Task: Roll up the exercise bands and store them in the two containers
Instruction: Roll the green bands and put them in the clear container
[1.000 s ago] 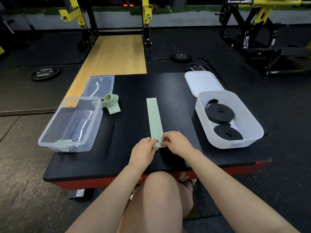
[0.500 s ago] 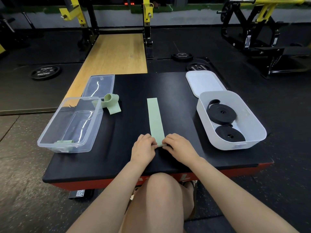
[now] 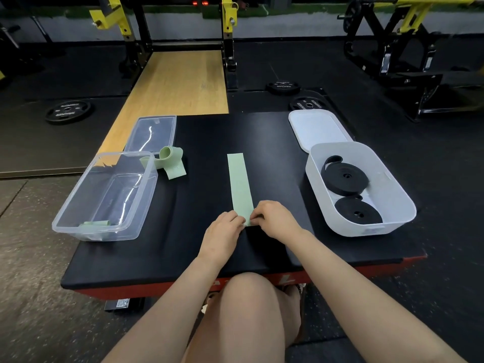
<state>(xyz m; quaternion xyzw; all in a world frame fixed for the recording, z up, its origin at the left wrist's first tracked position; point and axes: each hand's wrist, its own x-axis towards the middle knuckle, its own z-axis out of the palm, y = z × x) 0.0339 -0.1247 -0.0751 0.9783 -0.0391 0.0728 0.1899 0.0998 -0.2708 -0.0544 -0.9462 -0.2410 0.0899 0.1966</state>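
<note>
A flat pale green band (image 3: 238, 183) lies lengthwise on the black table (image 3: 183, 244). My left hand (image 3: 224, 233) and my right hand (image 3: 275, 218) pinch its near end from either side, fingers curled over the edge. A loose, crumpled green band (image 3: 170, 161) lies beside the clear container (image 3: 104, 195), which holds one small rolled green band (image 3: 95, 224) at its near wall. The white container (image 3: 392, 189) on the right holds two rolled black bands (image 3: 345, 178).
A clear lid (image 3: 152, 133) lies behind the clear container and a white lid (image 3: 318, 129) behind the white one. My knee (image 3: 248, 310) sits below the table's red front edge. Weight plates and yellow racks stand on the gym floor beyond.
Both hands have stayed at the band's near end with only slight finger shifts; the band's far end has not moved.
</note>
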